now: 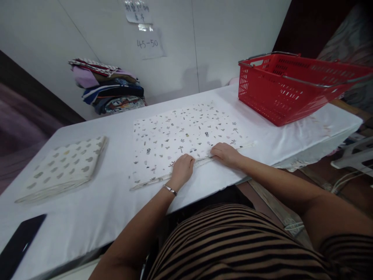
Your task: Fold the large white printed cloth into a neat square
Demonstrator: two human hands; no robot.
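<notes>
Left hand [182, 170] and right hand [227, 154] set apart; fingers of both curled, closed on near edge of printed cloth [175, 138]. Cloth lies flat on counter [115, 182], directly beyond hands. Two-point hold presumably keeps layered edge aligned. Spotted folded cloth [68, 165] well left of left hand, red basket [291, 95] beyond and right of right hand; both placements likely spare working area. Counter edge near hands, bodyward: little room. More room left of left hand.

Soft light — dim, blurry edges (stretched, too)
</notes>
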